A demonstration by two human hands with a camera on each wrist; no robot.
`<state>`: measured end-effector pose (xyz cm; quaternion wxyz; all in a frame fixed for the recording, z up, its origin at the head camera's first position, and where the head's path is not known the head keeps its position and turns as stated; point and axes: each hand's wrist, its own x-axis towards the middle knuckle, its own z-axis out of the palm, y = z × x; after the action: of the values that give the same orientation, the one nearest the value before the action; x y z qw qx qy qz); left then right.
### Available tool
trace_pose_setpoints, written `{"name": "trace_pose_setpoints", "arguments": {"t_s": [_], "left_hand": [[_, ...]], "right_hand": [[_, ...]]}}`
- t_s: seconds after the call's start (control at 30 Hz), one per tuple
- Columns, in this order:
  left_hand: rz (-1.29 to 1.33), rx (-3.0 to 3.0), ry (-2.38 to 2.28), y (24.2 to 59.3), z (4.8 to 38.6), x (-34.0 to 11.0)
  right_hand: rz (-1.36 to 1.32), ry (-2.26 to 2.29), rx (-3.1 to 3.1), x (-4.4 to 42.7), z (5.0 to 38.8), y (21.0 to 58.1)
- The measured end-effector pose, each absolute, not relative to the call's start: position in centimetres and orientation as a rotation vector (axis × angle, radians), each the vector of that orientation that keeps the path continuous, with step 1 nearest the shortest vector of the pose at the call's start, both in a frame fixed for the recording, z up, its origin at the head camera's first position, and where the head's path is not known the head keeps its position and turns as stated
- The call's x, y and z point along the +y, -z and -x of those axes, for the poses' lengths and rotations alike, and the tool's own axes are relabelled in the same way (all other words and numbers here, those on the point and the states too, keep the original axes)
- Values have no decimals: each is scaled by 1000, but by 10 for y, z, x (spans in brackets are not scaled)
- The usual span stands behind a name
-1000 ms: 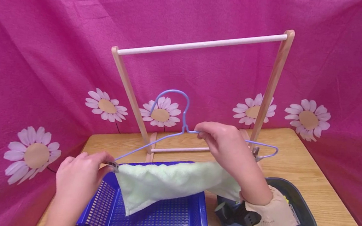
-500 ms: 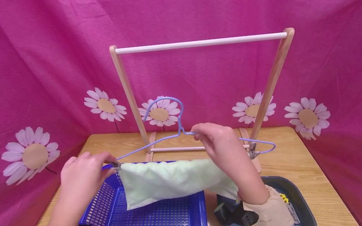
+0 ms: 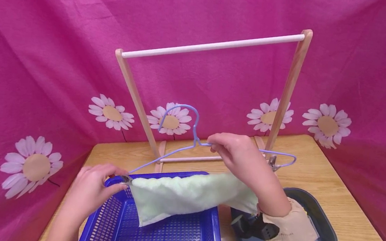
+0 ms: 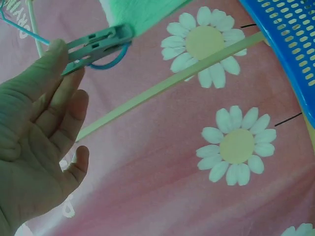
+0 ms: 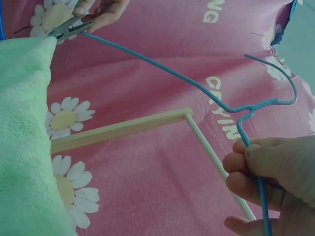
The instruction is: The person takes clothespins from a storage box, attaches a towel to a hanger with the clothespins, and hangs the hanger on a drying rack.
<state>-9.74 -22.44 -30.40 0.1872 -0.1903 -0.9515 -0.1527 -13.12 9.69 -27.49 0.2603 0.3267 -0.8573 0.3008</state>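
Observation:
A pale green towel (image 3: pixel 187 195) hangs from a blue wire hanger (image 5: pixel 266 103), held up above the basket. My left hand (image 3: pixel 94 186) pinches a metal clothespin (image 4: pixel 98 45) between thumb and forefinger; its jaws are on the towel's left corner, beside the hanger's left end. The other left fingers are loosely bent, away from the pin. My right hand (image 3: pixel 238 150) grips the hanger's wire just right of the hook, fingers curled round it. A second metal clothespin (image 3: pixel 272 161) sits near the hanger's right end. My right forearm hides part of the towel's right side.
Behind the hands stands a wooden rack with a white top bar (image 3: pixel 212 46). A blue perforated basket (image 3: pixel 216 232) lies under the towel. To the right is a dark basin (image 3: pixel 329 218), partly covered by my right sleeve. A pink flowered cloth (image 3: pixel 199 83) surrounds the table (image 3: pixel 315 164).
The hanger's hook has come down a little; it swung left and then back right. My left hand has shifted slightly right with the clothespin. My right hand keeps its hold on the wire.

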Motion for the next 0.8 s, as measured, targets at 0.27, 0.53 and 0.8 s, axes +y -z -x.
{"name": "trace_pose_setpoints", "arguments": {"t_s": [0.27,0.53,0.8], "left_hand": [[533,-2662,328,303,95,-221],[474,-2722,309,303,97,-218],[415,-2797,542,315,106,-224]], "right_hand": [[-902,-830,-2262,93,132,278],[-928,-833,-2243,90,132,279],[-955,-852,-2287,95,134,281]]}}
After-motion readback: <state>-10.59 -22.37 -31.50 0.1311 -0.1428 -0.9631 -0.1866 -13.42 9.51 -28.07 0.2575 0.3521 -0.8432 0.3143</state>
